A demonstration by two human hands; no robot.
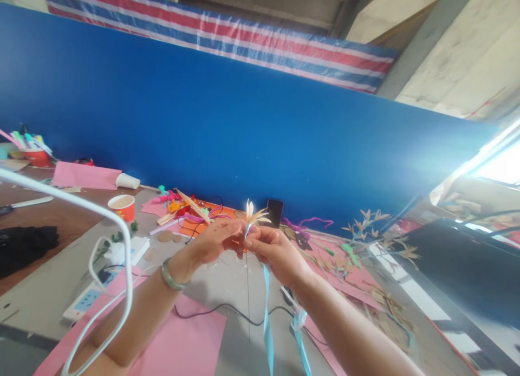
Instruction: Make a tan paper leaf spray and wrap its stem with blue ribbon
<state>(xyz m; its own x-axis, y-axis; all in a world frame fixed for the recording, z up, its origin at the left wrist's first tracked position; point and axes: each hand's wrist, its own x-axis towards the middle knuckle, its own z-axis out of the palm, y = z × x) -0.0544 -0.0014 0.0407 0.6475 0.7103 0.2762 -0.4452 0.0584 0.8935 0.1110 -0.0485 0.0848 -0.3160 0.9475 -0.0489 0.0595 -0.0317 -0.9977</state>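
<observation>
A pale, straw-coloured craft flower (255,214) with pointed petals stands upright between my two hands, its thin wire stem (248,289) hanging straight down. The fingers of my left hand (225,236) are closed at the base of the flower from the left. From the right, my right hand (270,246) pinches the same spot. A light blue ribbon (267,316) drops from beneath my right hand towards the table. What exactly lies between the fingertips is partly hidden. A bracelet sits on my left wrist.
Pink paper sheets (190,332) and a black cable cross the table. A power strip (87,300), a paper cup (122,207) and a white curved tube (128,267) are at left. Finished-looking straw flowers (368,224) lie at right. A phone (274,211) leans against the blue partition (227,121).
</observation>
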